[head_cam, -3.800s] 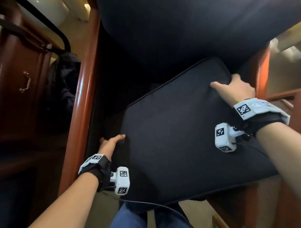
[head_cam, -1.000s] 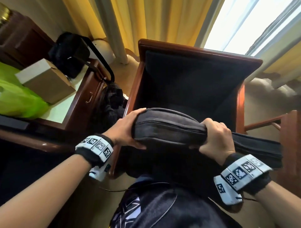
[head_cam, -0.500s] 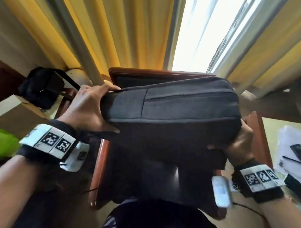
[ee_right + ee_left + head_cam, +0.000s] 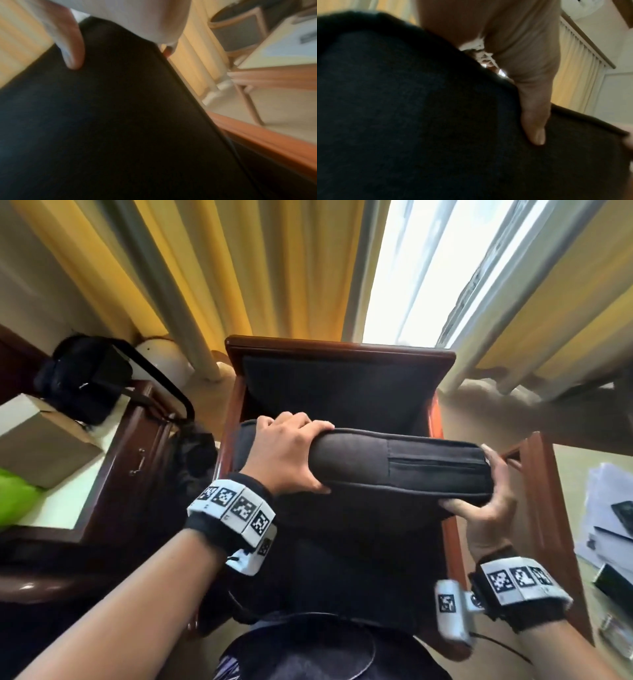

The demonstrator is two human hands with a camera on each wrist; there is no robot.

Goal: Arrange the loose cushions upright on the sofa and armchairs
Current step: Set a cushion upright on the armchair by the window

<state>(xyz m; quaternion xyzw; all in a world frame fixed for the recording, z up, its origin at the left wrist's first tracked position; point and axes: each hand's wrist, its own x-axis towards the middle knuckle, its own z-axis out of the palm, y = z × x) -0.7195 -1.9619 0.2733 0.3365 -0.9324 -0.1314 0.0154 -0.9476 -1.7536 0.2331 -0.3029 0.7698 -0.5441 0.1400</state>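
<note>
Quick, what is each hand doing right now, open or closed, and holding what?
Left hand: closed, gripping the left end of the dark cushion.
Right hand: closed, holding the cushion's right end.

The cushion (image 4: 394,465) is dark matt cloth, a fine woven fabric with stitched seams and piping along its edge; up close in the left wrist view the cushion (image 4: 419,121) looks faintly fuzzy. The armchair (image 4: 339,350) has a frame of reddish-brown polished wood that catches the window light, and its back panel is the same dull dark fabric. The curtains (image 4: 239,268) are yellow cloth hanging in soft folds. The desk (image 4: 137,440) beside the chair is dark glossy wood with a small metal pull. On it sits a plain matt cardboard box (image 4: 41,446).
</note>
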